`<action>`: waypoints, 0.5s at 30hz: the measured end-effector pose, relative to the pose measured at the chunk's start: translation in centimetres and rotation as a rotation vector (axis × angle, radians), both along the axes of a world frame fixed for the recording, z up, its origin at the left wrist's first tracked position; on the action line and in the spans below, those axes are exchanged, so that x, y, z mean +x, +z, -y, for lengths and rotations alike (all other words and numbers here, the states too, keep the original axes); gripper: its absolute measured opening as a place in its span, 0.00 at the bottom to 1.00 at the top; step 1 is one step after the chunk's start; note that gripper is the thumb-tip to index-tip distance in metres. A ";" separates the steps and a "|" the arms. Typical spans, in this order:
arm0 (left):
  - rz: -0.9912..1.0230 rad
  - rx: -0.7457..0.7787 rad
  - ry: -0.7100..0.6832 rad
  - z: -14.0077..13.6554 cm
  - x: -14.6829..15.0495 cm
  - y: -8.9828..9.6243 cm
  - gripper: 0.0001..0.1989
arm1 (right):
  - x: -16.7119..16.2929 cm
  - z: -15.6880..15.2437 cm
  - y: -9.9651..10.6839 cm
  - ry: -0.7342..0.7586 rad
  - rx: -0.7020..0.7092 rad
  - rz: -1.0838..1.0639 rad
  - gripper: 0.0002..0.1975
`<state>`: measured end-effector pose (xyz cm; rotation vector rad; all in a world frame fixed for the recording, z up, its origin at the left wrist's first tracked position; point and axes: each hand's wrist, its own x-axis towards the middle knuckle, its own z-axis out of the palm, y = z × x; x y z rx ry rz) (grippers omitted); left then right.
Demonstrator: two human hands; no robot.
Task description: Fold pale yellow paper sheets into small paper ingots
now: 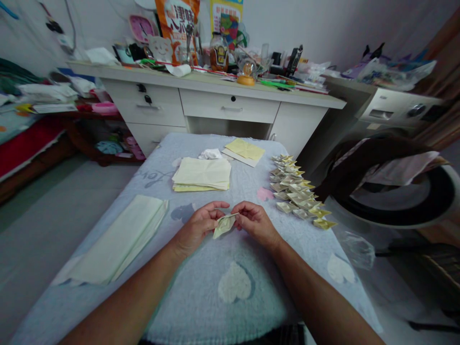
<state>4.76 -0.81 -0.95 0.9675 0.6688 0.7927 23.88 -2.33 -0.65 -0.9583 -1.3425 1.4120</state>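
Observation:
Between my two hands is a small folded piece of pale yellow paper [224, 225], held just above the cloth-covered table. My left hand [201, 223] pinches its left side between thumb and fingers. On the other side, my right hand [255, 221] grips the upper right corner with thumb and forefinger. Rows of folded paper boats [294, 189] stand at the table's right side. Beyond my hands lies a stack of pale yellow paper sheets [203, 173]. A longer folded stack of paper [120, 239] rests at the left.
Yellow and white sheets [246, 151] and a crumpled white tissue [210, 154] lie at the table's far end. Behind stands a cluttered white desk [230, 98] with drawers. A washing machine [395, 110] with its door open is on the right. A clear plastic bag [357, 250] hangs by the right edge.

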 end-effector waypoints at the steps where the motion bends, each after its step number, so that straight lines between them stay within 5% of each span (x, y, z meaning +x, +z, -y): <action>1: -0.002 -0.001 0.001 0.0 0.0 0.0 0.27 | 0.0 0.0 0.0 -0.003 0.000 0.006 0.13; 15: -0.089 0.049 0.026 0.0 0.0 -0.4 0.23 | 0.1 -0.2 -0.5 -0.034 0.003 0.024 0.12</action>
